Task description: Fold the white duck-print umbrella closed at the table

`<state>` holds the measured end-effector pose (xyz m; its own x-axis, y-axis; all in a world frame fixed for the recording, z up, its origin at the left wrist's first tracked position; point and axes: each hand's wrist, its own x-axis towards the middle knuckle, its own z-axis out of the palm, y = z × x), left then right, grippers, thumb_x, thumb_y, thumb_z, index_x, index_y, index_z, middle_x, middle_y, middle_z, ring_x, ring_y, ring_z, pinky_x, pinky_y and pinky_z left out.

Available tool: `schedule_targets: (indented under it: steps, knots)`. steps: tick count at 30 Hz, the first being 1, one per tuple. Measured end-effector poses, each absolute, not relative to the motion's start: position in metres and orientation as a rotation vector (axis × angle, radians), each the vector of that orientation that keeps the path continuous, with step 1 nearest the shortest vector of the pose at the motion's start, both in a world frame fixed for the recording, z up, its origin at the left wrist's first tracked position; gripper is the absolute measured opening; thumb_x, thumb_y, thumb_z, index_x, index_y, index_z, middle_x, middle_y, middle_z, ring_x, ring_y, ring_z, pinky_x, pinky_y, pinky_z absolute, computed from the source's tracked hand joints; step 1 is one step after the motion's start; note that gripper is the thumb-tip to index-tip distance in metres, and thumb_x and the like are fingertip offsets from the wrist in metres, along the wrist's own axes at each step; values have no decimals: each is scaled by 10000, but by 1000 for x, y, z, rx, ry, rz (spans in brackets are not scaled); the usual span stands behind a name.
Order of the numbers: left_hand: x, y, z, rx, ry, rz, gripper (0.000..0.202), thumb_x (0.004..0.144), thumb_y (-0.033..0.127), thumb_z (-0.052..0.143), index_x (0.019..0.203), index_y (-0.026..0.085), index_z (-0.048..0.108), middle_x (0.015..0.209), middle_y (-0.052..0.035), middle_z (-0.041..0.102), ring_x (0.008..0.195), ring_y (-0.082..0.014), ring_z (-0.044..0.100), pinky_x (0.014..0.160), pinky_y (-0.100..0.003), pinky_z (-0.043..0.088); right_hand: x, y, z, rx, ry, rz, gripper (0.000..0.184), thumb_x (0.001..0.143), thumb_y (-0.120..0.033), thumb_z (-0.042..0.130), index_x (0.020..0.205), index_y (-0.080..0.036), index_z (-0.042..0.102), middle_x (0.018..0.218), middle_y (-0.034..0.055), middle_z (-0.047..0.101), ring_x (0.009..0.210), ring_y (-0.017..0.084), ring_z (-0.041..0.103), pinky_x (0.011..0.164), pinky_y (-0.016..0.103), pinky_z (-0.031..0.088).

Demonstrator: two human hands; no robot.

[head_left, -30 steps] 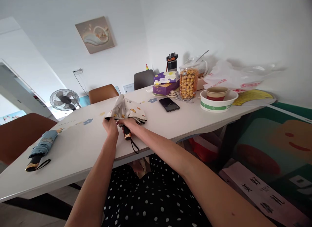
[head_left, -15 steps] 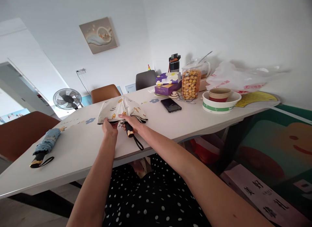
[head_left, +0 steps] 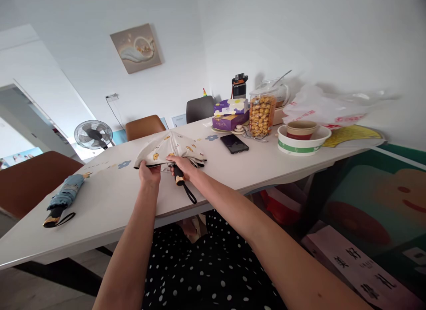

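Note:
A cream umbrella (head_left: pixel 173 143) with small orange and brown prints lies partly spread over the table, its black handle and wrist strap pointing toward me. My left hand (head_left: pixel 149 173) pinches the left edge of its canopy, thumb on top. Around the top of the handle, close under the fabric, my right hand (head_left: pixel 182 167) is closed, with a finger resting against the canopy. Some fingers of both hands are hidden beneath the cloth. Off to the left, a folded blue umbrella (head_left: pixel 68 192) with a black and gold handle rests on the tabletop.
On the white table (head_left: pixel 213 181), a phone (head_left: pixel 234 144) lies right of the umbrella. Beyond it are tissue boxes (head_left: pixel 229 122), a jar of round snacks (head_left: pixel 262 115), a paper bowl (head_left: pixel 301 145) holding a cup and a plastic bag (head_left: pixel 319 105). Chairs and a fan (head_left: pixel 93 134) stand behind.
The cream canopy has spread a little wider and flatter, its right edge reaching further right. Both hands keep their hold in nearly the same place. The view has shifted slightly.

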<state>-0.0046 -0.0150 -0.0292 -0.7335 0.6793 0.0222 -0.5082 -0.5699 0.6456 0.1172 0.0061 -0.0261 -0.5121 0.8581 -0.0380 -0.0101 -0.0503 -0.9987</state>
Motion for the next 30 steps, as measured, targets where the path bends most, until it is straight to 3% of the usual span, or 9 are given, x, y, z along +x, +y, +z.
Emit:
schedule_targets:
  steps: [4,9,18,21,27,30]
  knots:
    - [-4,-16,-29,327,772,2269,345,856,153,355,1148,149,539,988,-88,661,978,-180,616,763,-277,523,116,7,-26,-940,-1453,1715,247,837,-361,528,815,-115,535,579,-4,504,637,105,525,582,176,421]
    - [0,-19,-27,442,724,2166,254,831,190,394,980,140,594,945,-75,661,912,-168,622,742,-263,514,115,9,-28,-887,-1364,1755,242,846,-331,529,793,-95,528,581,0,510,628,94,521,578,165,410]
    - [15,-20,-28,790,941,1810,227,505,4,485,653,127,605,691,-26,625,585,-118,544,529,-232,430,117,14,-28,-683,-1157,1954,266,883,-336,499,792,-87,508,505,-35,474,498,65,451,483,164,382]
    - [17,-18,-31,855,965,1808,154,512,8,531,599,115,597,650,-18,602,558,-104,518,503,-221,401,117,15,-28,-625,-1133,1989,260,882,-329,501,787,-87,499,496,-45,466,478,60,436,461,164,368]
    - [16,-14,-35,860,976,1872,94,585,86,608,660,142,614,719,-4,608,615,-91,523,492,-194,374,114,17,-28,-614,-1084,1989,240,871,-320,523,780,-99,505,494,-48,471,482,57,446,460,159,372]
    - [17,-12,-37,916,1044,1853,121,580,89,611,684,148,620,709,-3,605,546,-76,484,445,-185,337,113,15,-29,-645,-1064,1987,217,849,-320,544,783,-113,524,493,-38,483,478,70,461,458,168,383]
